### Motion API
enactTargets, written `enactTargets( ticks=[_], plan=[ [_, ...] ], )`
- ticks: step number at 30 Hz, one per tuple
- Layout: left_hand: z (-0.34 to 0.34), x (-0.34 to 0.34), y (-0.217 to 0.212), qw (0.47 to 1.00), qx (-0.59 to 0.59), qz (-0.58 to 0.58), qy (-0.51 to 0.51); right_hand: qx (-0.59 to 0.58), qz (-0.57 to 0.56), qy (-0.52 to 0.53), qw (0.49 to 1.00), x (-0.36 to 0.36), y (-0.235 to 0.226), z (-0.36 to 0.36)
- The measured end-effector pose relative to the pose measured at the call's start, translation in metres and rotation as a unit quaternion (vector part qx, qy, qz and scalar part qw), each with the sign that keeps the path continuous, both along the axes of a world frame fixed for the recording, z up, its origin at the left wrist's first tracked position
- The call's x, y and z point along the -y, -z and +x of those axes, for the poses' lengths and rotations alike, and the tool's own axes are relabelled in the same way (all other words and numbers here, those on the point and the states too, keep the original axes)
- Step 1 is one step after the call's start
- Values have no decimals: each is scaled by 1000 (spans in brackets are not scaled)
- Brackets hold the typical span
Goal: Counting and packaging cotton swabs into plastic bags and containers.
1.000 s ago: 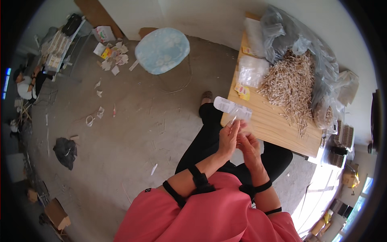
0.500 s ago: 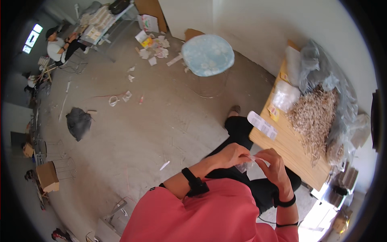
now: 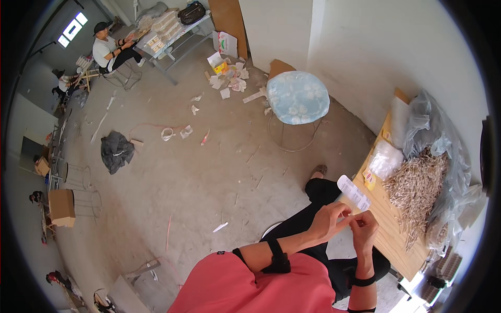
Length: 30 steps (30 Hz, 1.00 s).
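My left hand [image 3: 327,221] and my right hand [image 3: 364,229] meet over the near edge of the wooden table [image 3: 389,235]. Thumb and fingers of each are pinched together, their tips nearly touching. Whatever lies between them is too small or too hidden to make out. Just beyond the fingers, a white printed strip [image 3: 354,193] lies across the table's left edge. Farther up the tabletop are a stack of clear plastic bags [image 3: 386,158] and a yellow packet [image 3: 370,180]. A heap of small thin light-brown sticks [image 3: 417,190] spreads to their right.
Grey crumpled plastic sheeting [image 3: 446,151] lines the wall behind the heap. A round stool with a pale blue cover [image 3: 298,97] stands beyond the table. Paper scraps [image 3: 229,78] and a dark cloth or bag [image 3: 116,151] lie on the floor. A seated person [image 3: 109,49] works at a far table.
My view has shifted, so the room sits lower and farther right in it. Both hands have come closer to the white strip. The clear plastic bag between my fingers earlier no longer shows.
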<state>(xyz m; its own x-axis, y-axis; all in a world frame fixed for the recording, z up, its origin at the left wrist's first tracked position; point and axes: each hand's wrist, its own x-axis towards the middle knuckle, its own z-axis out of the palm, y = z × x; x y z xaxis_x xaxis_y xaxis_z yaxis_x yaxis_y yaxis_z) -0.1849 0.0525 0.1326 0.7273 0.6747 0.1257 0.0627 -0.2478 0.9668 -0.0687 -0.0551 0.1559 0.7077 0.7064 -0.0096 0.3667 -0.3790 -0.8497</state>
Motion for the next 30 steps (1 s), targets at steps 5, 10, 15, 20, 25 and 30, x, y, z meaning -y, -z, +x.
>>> enactTargets(
  ticks=[5, 10, 15, 20, 25, 30],
  plan=[
    [2, -4, 12, 993, 3, -120, 11, -41, -5, -24, 999, -2, 8, 3],
    [0, -11, 14, 985, 20, -162, 61, -246, -24, -10, 969, 2, 5, 9],
    [10, -17, 1, 972, 11, 232, 17, 78, -29, 5, 996, 9, 15, 8],
    [12, -25, 7, 960, 3, 279, -20, 319, 10, -123, 940, -26, 24, 0],
    [20, -16, 13, 986, -85, 130, -54, 41, 51, 80, 995, -47, 52, 7],
    [30, -21, 39, 994, -46, -33, -93, -7, 39, 69, 997, -62, 59, 18]
  ],
)
